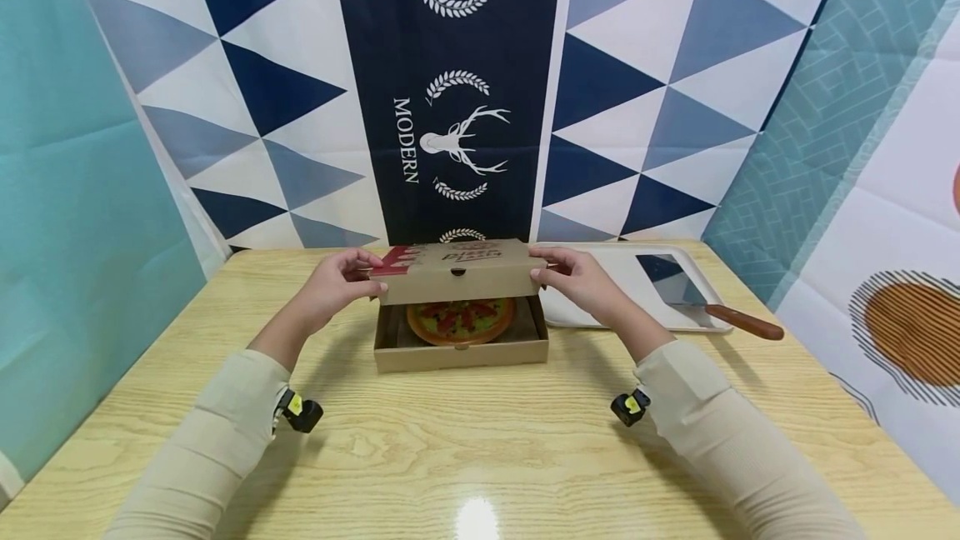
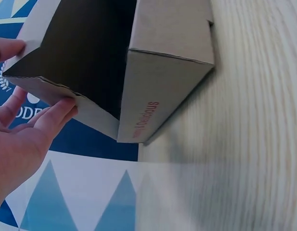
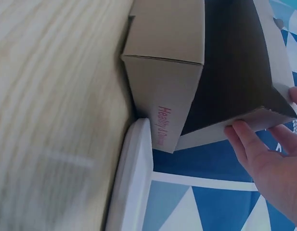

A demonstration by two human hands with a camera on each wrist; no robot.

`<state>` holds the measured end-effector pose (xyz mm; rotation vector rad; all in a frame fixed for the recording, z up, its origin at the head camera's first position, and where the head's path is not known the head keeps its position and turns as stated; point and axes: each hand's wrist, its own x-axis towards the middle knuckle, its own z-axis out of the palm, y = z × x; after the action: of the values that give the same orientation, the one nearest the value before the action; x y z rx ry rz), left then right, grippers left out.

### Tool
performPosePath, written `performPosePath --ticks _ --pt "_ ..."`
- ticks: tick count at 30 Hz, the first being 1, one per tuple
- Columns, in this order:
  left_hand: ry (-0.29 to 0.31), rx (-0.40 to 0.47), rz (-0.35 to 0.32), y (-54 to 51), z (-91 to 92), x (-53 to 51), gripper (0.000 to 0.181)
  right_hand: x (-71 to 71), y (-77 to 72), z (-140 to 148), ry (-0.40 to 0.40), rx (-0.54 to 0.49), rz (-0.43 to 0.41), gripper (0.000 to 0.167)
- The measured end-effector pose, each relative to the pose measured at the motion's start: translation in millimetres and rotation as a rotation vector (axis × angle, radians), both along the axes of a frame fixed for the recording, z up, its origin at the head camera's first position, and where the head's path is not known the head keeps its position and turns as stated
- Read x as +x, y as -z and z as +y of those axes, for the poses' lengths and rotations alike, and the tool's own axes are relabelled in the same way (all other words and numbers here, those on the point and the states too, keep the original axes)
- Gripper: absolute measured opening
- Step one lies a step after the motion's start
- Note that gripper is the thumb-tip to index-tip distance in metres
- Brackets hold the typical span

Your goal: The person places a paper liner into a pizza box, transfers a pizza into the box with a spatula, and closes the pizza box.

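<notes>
A cardboard pizza box (image 1: 461, 357) stands on the table with its printed lid (image 1: 457, 286) tilted up at the front. Inside lies a pizza (image 1: 461, 322) with red and green topping, its far part hidden under the lid. My left hand (image 1: 330, 290) holds the lid's left front corner; in the left wrist view the thumb is at the front flap and fingers touch the side flap (image 2: 97, 113). My right hand (image 1: 581, 282) holds the right front corner the same way, fingers against the side flap (image 3: 211, 134) in the right wrist view.
Right of the box lies a white tray (image 1: 592, 255), close beside its wall. On the tray rests a pizza server (image 1: 678, 283), its wooden handle (image 1: 746, 322) jutting past the tray's edge. Patterned cloth (image 1: 461, 40) hangs behind the wooden table (image 1: 450, 448).
</notes>
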<state>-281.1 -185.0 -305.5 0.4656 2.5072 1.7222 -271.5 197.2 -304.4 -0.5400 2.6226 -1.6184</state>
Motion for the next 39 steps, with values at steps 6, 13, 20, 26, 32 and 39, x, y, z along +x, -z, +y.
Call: performPosePath --ticks 6,13,20,26,32,39 --pt "0.010 -0.046 -0.012 4.5 0.3 1.0 0.040 1.9 3.9 0 0.002 0.068 -0.013 0.048" --pt "0.029 -0.086 -0.025 7.5 0.2 3.0 0.043 2.6 8.9 3 -0.003 0.110 -0.033 0.051" --pt "0.041 -0.092 -0.066 11.7 0.6 6.0 0.041 4.0 15.9 5 -0.023 0.138 -0.036 0.053" --pt "0.053 -0.170 -0.034 16.6 1.1 7.9 0.036 5.7 18.4 4 -0.039 0.159 -0.058 0.054" --pt "0.045 -0.228 -0.016 18.2 3.1 8.6 0.034 6.5 18.3 4 -0.028 0.188 -0.071 0.054" --pt "0.066 -0.247 -0.017 21.0 5.1 8.9 0.034 7.0 20.7 3 -0.022 0.217 -0.076 0.054"
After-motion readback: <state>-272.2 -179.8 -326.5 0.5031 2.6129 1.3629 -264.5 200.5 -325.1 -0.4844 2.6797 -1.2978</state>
